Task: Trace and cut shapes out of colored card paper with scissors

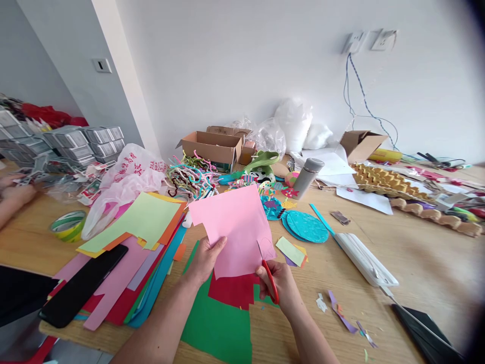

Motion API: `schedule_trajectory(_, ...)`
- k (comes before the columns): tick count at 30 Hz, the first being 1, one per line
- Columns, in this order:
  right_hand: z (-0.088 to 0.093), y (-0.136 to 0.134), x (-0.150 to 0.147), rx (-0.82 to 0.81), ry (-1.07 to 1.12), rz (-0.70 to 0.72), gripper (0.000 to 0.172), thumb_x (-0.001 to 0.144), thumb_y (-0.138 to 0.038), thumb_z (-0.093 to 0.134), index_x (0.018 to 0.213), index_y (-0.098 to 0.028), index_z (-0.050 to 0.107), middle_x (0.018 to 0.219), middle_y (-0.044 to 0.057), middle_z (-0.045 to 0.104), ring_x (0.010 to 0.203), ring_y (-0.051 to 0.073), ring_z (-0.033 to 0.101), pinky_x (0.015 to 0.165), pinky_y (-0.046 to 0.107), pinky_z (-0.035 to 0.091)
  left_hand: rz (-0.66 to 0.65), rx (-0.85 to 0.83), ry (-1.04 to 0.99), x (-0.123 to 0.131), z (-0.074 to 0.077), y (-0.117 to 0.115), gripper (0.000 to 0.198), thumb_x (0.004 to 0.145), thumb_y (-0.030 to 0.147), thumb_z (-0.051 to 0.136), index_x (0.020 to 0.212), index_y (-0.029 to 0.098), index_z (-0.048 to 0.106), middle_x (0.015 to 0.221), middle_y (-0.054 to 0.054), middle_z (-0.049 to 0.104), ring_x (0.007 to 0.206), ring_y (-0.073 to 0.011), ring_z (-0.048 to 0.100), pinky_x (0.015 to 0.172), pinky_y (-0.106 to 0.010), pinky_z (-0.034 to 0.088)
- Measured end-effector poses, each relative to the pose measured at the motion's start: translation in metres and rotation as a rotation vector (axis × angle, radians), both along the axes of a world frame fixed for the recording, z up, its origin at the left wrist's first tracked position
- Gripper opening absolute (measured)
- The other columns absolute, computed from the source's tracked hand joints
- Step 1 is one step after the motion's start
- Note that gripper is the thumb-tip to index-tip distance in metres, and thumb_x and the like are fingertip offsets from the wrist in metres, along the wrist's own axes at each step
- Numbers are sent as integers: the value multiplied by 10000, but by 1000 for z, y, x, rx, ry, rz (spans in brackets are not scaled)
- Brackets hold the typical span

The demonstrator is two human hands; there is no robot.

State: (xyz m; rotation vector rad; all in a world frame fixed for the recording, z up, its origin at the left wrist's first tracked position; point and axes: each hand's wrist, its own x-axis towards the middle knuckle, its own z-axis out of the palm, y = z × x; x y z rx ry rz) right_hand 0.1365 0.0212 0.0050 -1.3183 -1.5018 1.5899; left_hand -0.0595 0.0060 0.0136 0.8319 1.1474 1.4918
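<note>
My left hand (204, 258) pinches the lower left edge of a pink sheet of paper (238, 222), its thumb on top. A notch is cut out of the sheet's left side, and a faint drawn outline shows near its right edge. In my right hand (282, 283) is a pair of red-handled scissors (272, 283). Their blades lie at the lower right of the pink sheet, by the drawn outline. Under the raised sheet, a dark red paper (233, 290) rests on a green paper (220, 328) on the table.
Left lies a stack of coloured paper (151, 217) with a black phone-like object (83, 285) on it. Tape (68, 225), pipe cleaners (189, 177), a grey bottle (308, 178), blue ovals (306, 226) and a white power strip (366, 258) surround the work. Another person's hand (17, 192) is far left.
</note>
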Motion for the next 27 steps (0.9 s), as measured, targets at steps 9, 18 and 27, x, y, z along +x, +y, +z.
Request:
schedule_trajectory(9,-4,1,4,88,8,39,491,679,-666,588,565,-216,430,380,-10,538,325,138,515,343,225,284,-31,-13,-4,4,7,-3,430,720,446,693,1051,172,680,1065,-98,700,1134,-304,575,945,-396,454)
schedule_trajectory(18,-11,2,1,6,40,-33,482,637,-638,650,571,-209,440,339,-44,486,271,123,469,307,208,217,-56,-13,-6,2,1,-2,398,751,433,669,1066,189,666,1119,-94,681,1094,-308,599,883,-397,491)
schedule_trajectory(27,-8,1,1,93,65,14,499,695,-654,599,544,-209,427,358,-6,540,295,123,493,337,214,264,-59,-4,-1,2,4,-2,429,741,443,673,1066,164,671,1100,-109,686,1109,-322,587,927,-418,468)
